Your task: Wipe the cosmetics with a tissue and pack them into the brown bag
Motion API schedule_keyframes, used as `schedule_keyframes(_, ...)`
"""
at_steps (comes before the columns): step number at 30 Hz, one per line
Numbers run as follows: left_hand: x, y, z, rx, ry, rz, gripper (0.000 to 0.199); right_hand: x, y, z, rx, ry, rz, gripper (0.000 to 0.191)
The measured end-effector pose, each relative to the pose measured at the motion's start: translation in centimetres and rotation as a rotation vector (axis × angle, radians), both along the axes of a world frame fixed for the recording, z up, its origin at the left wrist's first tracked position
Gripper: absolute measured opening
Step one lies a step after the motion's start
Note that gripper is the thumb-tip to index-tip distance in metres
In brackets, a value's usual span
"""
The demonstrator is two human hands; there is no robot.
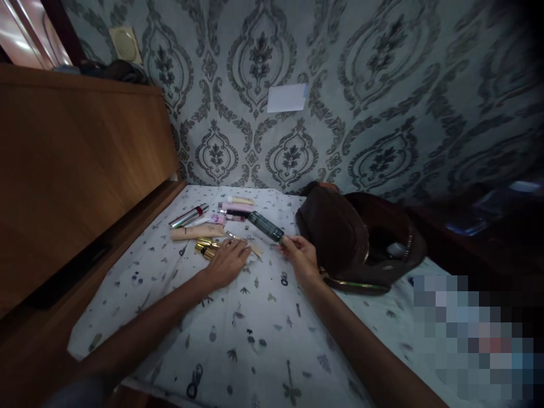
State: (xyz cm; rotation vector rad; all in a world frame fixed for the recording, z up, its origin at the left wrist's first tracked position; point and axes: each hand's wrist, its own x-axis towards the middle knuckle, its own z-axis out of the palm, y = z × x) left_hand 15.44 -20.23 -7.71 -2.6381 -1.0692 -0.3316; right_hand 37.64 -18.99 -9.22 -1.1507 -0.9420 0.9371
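My right hand [301,256] pinches the near end of a dark green tube [266,226], which points up and left over the cloth. My left hand [229,262] lies palm down with fingers stretched out, beside gold-capped bottles [205,249] and partly covering them. Whether it touches them is hard to tell. Just beyond is a beige tube [198,232]. A silver tube with a red band [189,216] lies farther left. Behind these are a pink tube [236,207], a cream-coloured tube [240,200] and a small pinkish lip tube [235,218].
A dark brown bag [331,232] with an unzipped opening stands to the right of my right hand. The patterned white cloth [242,351] spreads under everything. A wooden cabinet [85,153] borders the left side, and a patterned wall [255,141] rises behind.
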Motion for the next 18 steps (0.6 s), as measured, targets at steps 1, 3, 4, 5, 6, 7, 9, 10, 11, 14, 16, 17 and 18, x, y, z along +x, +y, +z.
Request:
schedule_keyframes(1,0.5,0.4,0.2,-0.006,0.024,-0.009,0.033,0.3,-0.6,0.1,-0.006,0.038,-0.014,0.048)
schedule_keyframes(3,1.3,1.4,0.4,-0.042,0.045,0.005,0.031,0.6,-1.6,0.2,-0.027,0.125,-0.040,0.048)
schedule_keyframes(4,1.4,1.9,0.5,-0.062,0.043,0.030,0.030,0.6,-2.1,0.1,-0.038,0.162,-0.050,0.048)
schedule_keyframes(5,1.4,2.3,0.6,-0.076,0.036,0.062,0.030,0.6,-2.6,0.0,-0.047,0.184,-0.057,0.048)
schedule_keyframes(6,1.2,2.8,0.6,-0.083,0.025,0.099,0.030,0.6,-3.0,-0.1,-0.052,0.187,-0.061,0.048)
schedule_keyframes(7,0.9,3.1,0.7,-0.082,0.012,0.136,0.030,0.5,-3.3,-0.2,-0.054,0.179,-0.062,0.048)
schedule_keyframes(9,-0.2,3.6,1.0,-0.079,-0.019,0.197,0.029,0.4,-3.8,-0.5,-0.058,0.146,-0.049,0.048)
schedule_keyframes(10,-0.8,3.7,1.1,-0.081,-0.039,0.224,0.028,0.3,-4.0,-0.6,-0.060,0.125,-0.037,0.049)
schedule_keyframes(11,-1.5,3.9,1.3,-0.083,-0.062,0.251,0.027,0.2,-4.1,-0.7,-0.060,0.104,-0.025,0.050)
schedule_keyframes(14,-4.0,4.7,2.1,-0.083,-0.131,0.341,0.026,-0.1,-4.4,-0.8,-0.040,0.037,0.020,0.051)
schedule_keyframes(16,-5.8,5.5,2.6,-0.076,-0.169,0.412,0.029,-0.3,-4.5,-0.8,-0.021,0.001,0.035,0.051)
schedule_keyframes(17,-6.7,6.0,2.8,-0.075,-0.183,0.444,0.029,-0.3,-4.5,-0.8,-0.015,-0.012,0.036,0.051)
schedule_keyframes(18,-7.5,6.5,3.1,-0.077,-0.194,0.468,0.030,-0.4,-4.6,-0.8,-0.010,-0.021,0.033,0.051)
